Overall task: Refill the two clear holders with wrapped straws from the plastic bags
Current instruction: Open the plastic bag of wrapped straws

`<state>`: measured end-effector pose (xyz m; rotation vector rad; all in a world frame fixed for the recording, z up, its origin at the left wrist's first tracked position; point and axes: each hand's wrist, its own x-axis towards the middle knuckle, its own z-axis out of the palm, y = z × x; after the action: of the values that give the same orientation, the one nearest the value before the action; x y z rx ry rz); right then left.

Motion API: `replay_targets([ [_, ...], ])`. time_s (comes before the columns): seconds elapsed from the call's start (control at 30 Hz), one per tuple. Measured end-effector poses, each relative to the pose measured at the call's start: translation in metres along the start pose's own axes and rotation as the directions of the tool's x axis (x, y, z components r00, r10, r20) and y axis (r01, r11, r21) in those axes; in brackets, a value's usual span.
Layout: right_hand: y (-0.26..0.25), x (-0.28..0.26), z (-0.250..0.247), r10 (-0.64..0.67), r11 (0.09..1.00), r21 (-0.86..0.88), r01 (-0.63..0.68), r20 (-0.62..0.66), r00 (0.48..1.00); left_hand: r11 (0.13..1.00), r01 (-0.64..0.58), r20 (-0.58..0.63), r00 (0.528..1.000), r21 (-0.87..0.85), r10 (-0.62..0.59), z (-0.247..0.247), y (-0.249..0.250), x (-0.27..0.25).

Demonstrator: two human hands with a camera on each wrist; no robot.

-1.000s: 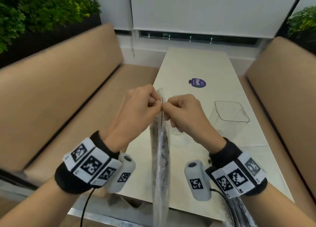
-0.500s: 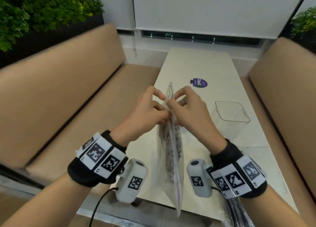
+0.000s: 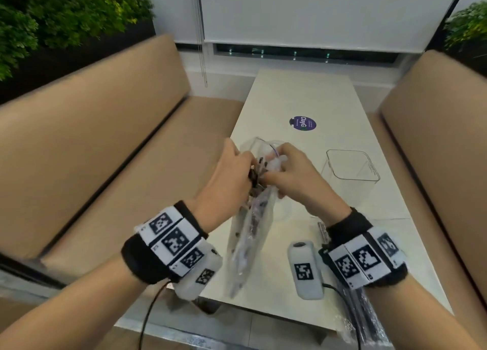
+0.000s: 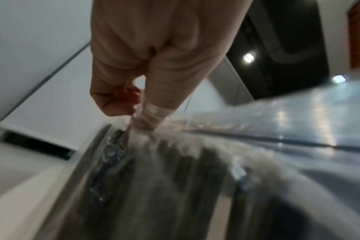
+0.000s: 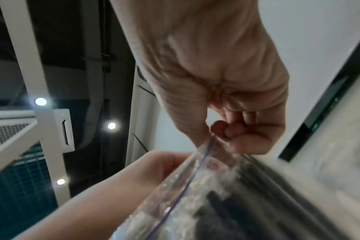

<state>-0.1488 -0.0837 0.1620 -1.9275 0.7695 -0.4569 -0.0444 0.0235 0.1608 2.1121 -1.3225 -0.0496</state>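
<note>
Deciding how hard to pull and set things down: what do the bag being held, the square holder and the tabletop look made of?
Bag: thin clear plastic film, glossy and crinkled, with a zip strip at its mouth; dark straws show through.
Square holder: rigid clear plastic, probably acrylic; the table shows through its straight walls.
Tabletop: pale, smooth, slightly glossy; stone or laminate, can't tell.

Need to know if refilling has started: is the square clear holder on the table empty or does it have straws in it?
Empty: the table shows through the clear holder; no straws inside.

Left hand (image 4: 154,65) on bag (image 4: 175,170) (blurred)
</note>
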Motion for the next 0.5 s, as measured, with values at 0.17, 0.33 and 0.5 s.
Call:
replay_targets([
  [0.17,0.033,-0.018,-0.069,0.062,0.978,-0.187,-0.090,-0.147,0.987,0.867,-0.206,0.148,0.977,0.454,0.154,-0.054,-0.033,-0.023],
  [0.33,0.037,-0.038,-0.052,0.049,0.999,-0.024,-0.049,-0.018,0.999,0.993,-0.103,0.238,0.967,0.058,0.086,-0.050,-0.039,-0.018],
  [0.5,0.060,-0.043,-0.049,0.004,1.000,0.004,-0.004,-0.138,0.990,0.967,-0.122,0.094,0.985,-0.222,0.146,-0.038,-0.041,-0.024],
])
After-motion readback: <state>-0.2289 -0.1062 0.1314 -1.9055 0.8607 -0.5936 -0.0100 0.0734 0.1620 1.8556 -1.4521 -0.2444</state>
